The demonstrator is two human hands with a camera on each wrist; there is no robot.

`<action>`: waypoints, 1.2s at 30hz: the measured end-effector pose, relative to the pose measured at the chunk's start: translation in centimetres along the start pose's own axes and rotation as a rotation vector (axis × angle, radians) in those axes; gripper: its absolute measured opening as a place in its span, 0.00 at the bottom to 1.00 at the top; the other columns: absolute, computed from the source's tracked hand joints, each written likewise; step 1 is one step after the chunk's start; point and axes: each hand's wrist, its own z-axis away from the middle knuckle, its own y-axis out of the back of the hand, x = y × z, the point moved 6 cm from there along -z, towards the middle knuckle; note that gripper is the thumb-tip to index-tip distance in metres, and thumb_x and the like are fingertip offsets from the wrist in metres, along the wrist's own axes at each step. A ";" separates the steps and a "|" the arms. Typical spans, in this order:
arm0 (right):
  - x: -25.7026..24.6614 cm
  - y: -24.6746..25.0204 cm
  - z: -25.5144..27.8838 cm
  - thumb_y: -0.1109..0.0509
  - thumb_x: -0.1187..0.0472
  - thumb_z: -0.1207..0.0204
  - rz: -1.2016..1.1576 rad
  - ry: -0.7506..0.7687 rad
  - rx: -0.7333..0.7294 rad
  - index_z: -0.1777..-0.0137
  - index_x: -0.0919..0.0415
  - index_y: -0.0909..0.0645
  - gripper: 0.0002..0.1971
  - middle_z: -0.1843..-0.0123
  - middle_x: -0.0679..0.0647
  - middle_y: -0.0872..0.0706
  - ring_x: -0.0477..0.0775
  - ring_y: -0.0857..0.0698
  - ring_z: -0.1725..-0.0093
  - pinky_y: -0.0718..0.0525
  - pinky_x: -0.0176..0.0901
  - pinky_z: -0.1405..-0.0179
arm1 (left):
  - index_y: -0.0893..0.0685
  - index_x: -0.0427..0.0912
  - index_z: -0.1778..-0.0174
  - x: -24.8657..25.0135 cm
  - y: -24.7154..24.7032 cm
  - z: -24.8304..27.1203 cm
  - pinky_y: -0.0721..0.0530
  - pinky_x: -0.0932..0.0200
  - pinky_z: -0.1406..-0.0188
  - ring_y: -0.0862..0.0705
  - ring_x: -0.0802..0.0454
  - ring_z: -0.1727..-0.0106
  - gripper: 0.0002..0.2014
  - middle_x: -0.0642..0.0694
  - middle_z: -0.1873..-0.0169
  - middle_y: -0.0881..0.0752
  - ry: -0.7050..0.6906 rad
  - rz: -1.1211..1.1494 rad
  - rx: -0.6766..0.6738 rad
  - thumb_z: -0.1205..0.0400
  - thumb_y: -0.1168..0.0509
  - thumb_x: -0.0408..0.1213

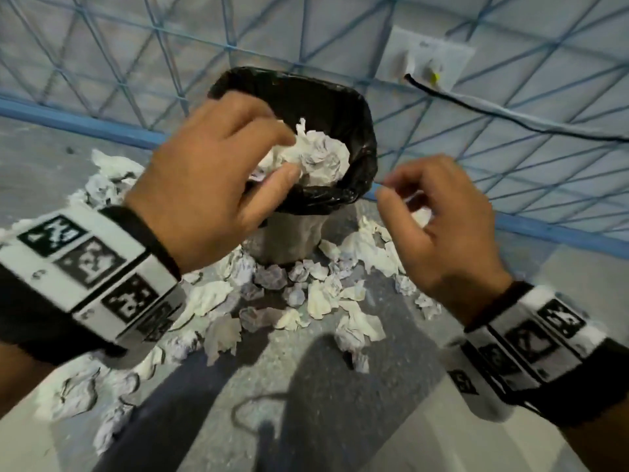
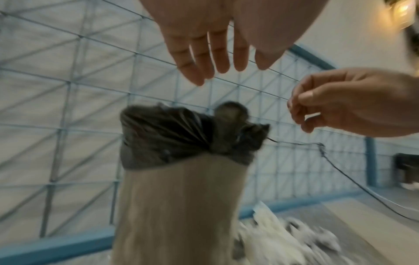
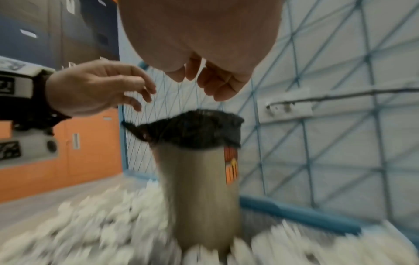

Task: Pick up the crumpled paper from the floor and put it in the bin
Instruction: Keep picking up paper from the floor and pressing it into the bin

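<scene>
A beige bin (image 1: 289, 240) with a black liner (image 1: 360, 137) stands against the wall. Crumpled white paper (image 1: 323, 158) lies heaped at its mouth. My left hand (image 1: 286, 155) hovers over the bin, its fingers spread and relaxed just beside that paper. The left wrist view shows those fingers (image 2: 222, 61) straight and holding nothing above the liner (image 2: 172, 136). To the right of the bin rim, my right hand (image 1: 391, 192) hangs with loosely curled fingers and nothing visible in them. Many crumpled papers (image 1: 316, 298) lie on the floor around the bin's base.
A blue-lined grid wall (image 1: 136, 80) with a blue skirting stands right behind the bin. A black cable (image 1: 510, 110) runs from a wall socket (image 1: 429, 59) to the right. Orange cabinets (image 3: 68, 161) stand to the left. My legs show at the bottom of the head view.
</scene>
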 end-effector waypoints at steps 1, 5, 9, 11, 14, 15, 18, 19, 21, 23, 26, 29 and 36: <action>0.9 -0.4 2.3 0.31 0.62 0.23 0.015 0.000 -0.069 0.54 0.59 0.19 0.02 0.57 0.52 0.19 0.46 0.23 0.58 0.26 0.33 0.56 | 0.18 0.39 0.43 0.9 -0.7 1.2 0.22 0.47 0.47 0.20 0.40 0.47 0.16 0.39 0.47 0.18 -0.028 0.019 -0.023 0.17 0.41 0.47; 6.3 -4.7 11.5 0.30 0.54 0.25 0.108 -0.070 -0.418 0.43 0.59 0.20 0.13 0.47 0.55 0.18 0.52 0.20 0.47 0.21 0.45 0.46 | 0.17 0.46 0.51 4.5 -7.6 6.2 0.17 0.49 0.60 0.18 0.45 0.56 0.14 0.47 0.57 0.16 -0.181 0.085 -0.382 0.18 0.44 0.49; 9.4 -8.2 16.9 0.33 0.39 0.28 0.242 -0.203 -0.765 0.29 0.49 0.29 0.29 0.31 0.54 0.26 0.56 0.24 0.36 0.19 0.57 0.41 | 0.21 0.47 0.41 5.3 -14.9 9.2 0.13 0.49 0.57 0.18 0.46 0.47 0.17 0.46 0.47 0.18 -0.154 0.067 -0.628 0.21 0.43 0.51; 10.5 -9.3 18.2 0.34 0.35 0.30 0.298 -0.273 -0.919 0.25 0.43 0.38 0.35 0.22 0.54 0.35 0.59 0.32 0.27 0.25 0.61 0.32 | 0.25 0.47 0.34 5.5 -17.7 9.8 0.17 0.45 0.43 0.22 0.42 0.37 0.21 0.43 0.37 0.22 -0.121 0.033 -0.702 0.22 0.39 0.50; 11.7 -10.6 18.8 0.35 0.31 0.31 0.362 -0.299 -0.991 0.22 0.41 0.48 0.40 0.17 0.57 0.45 0.64 0.40 0.22 0.32 0.67 0.28 | 0.38 0.50 0.24 5.6 -21.3 9.6 0.30 0.39 0.28 0.39 0.42 0.23 0.28 0.42 0.22 0.39 -0.086 -0.060 -0.855 0.20 0.40 0.49; 11.9 -11.1 19.1 0.37 0.30 0.31 0.370 -0.304 -0.997 0.22 0.40 0.49 0.41 0.17 0.58 0.46 0.65 0.40 0.22 0.33 0.69 0.28 | 0.42 0.52 0.23 5.7 -22.4 9.5 0.32 0.38 0.27 0.43 0.41 0.21 0.30 0.42 0.20 0.44 -0.095 -0.092 -0.910 0.20 0.40 0.49; 12.1 -12.5 20.9 0.41 0.34 0.26 0.432 -0.271 -0.985 0.22 0.41 0.47 0.34 0.17 0.60 0.46 0.66 0.38 0.24 0.32 0.69 0.30 | 0.44 0.54 0.24 5.7 -25.2 9.5 0.29 0.35 0.31 0.41 0.37 0.23 0.28 0.41 0.21 0.46 -0.126 -0.109 -1.003 0.20 0.44 0.49; 12.0 -12.7 21.4 0.42 0.36 0.23 0.455 -0.250 -0.961 0.23 0.42 0.46 0.31 0.18 0.61 0.43 0.67 0.36 0.25 0.31 0.67 0.31 | 0.44 0.55 0.24 5.7 -25.9 9.9 0.29 0.34 0.32 0.40 0.36 0.25 0.27 0.41 0.21 0.45 -0.131 -0.123 -1.032 0.19 0.45 0.50; 11.8 -13.1 22.0 0.43 0.43 0.21 0.473 -0.207 -0.935 0.25 0.46 0.39 0.26 0.23 0.64 0.35 0.68 0.29 0.30 0.28 0.66 0.35 | 0.44 0.54 0.25 5.4 -26.7 10.9 0.31 0.34 0.32 0.37 0.36 0.26 0.26 0.41 0.21 0.46 -0.157 -0.203 -1.039 0.18 0.48 0.53; 11.6 -13.8 22.1 0.43 0.47 0.20 0.462 -0.170 -0.933 0.28 0.51 0.33 0.21 0.29 0.65 0.28 0.67 0.23 0.38 0.21 0.62 0.42 | 0.43 0.52 0.25 4.8 -26.9 12.0 0.31 0.35 0.32 0.34 0.38 0.27 0.26 0.41 0.21 0.45 -0.150 -0.259 -0.997 0.17 0.50 0.56; 11.3 -14.7 21.6 0.44 0.51 0.17 0.376 -0.235 -0.926 0.30 0.55 0.31 0.18 0.30 0.65 0.30 0.65 0.21 0.40 0.17 0.57 0.47 | 0.40 0.52 0.26 2.8 -26.6 14.0 0.28 0.39 0.37 0.29 0.39 0.30 0.26 0.43 0.25 0.36 -0.098 -0.275 -0.932 0.18 0.52 0.59; 11.8 -15.2 21.1 0.43 0.54 0.17 0.277 -0.326 -0.961 0.32 0.56 0.30 0.16 0.27 0.62 0.34 0.63 0.22 0.38 0.19 0.53 0.43 | 0.27 0.54 0.39 0.6 -25.8 15.5 0.16 0.42 0.55 0.17 0.42 0.50 0.23 0.45 0.43 0.17 -0.001 -0.267 -0.925 0.22 0.54 0.61; 9.6 -14.0 19.2 0.41 0.50 0.18 0.143 -0.245 -1.039 0.38 0.52 0.28 0.12 0.40 0.55 0.28 0.57 0.21 0.49 0.20 0.51 0.46 | 0.25 0.52 0.43 1.6 -23.3 15.3 0.15 0.49 0.66 0.16 0.45 0.56 0.20 0.47 0.50 0.17 -0.050 -0.102 -0.794 0.22 0.55 0.56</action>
